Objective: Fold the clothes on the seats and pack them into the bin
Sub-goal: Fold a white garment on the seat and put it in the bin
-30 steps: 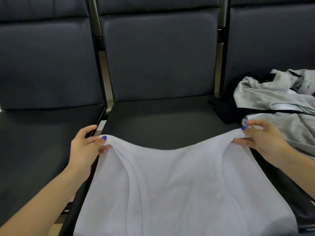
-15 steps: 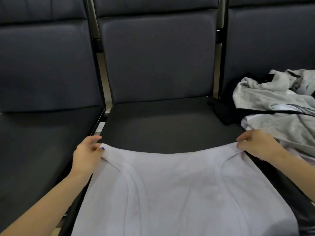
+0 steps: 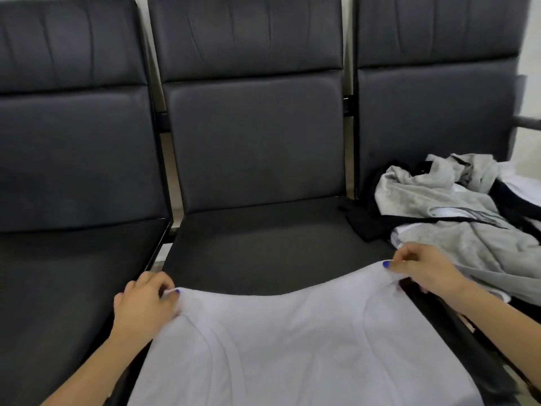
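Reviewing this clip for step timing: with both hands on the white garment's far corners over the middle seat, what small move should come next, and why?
Probably lay the pinched edge down flat on the middle seat. The left hand and right hand each pinch a far corner of the white garment, whose edge sags between them, while the cushion beyond is bare, giving room to spread it before folding.

**Three seats in a row, garment spread on the middle one**

Three seats stand side by side: the left seat [image 3: 73, 273], the middle seat [image 3: 263, 244] and the right seat [image 3: 424, 127]. A garment [image 3: 292, 347] lies over the near part of the middle seat. The left hand [image 3: 143, 306] is at the garment's far left corner, the right hand [image 3: 421, 268] at its far right corner. A heap of clothes [image 3: 456, 212] lies on the right seat, just behind the right hand.
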Demonstrator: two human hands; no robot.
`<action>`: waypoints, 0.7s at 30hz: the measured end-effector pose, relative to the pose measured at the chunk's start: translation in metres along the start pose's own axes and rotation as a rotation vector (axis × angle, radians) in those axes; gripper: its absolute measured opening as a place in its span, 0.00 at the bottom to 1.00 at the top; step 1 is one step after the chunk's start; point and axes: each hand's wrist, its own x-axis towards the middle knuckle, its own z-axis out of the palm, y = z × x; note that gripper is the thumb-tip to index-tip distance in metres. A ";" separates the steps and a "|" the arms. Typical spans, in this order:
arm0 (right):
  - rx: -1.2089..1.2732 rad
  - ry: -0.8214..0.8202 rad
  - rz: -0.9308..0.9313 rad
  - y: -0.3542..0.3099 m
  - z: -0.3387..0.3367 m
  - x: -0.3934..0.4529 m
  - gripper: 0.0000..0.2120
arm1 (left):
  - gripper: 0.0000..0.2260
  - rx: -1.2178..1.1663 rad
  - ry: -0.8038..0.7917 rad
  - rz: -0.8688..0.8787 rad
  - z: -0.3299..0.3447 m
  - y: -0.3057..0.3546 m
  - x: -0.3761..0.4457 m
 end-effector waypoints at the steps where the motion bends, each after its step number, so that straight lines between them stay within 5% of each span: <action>1: 0.039 0.006 -0.039 -0.006 -0.006 -0.002 0.13 | 0.07 -0.119 0.038 -0.031 -0.006 0.002 0.000; 4: 0.084 0.023 -0.128 -0.028 -0.028 -0.005 0.13 | 0.04 -0.385 0.134 -0.030 -0.035 0.015 0.003; 13: 0.024 0.172 -0.174 -0.098 -0.076 0.025 0.09 | 0.03 -0.653 0.189 -0.076 -0.150 0.069 0.061; 21: 0.673 0.308 -0.130 -0.129 -0.058 0.036 0.06 | 0.06 -1.086 0.211 -0.134 -0.173 0.094 0.073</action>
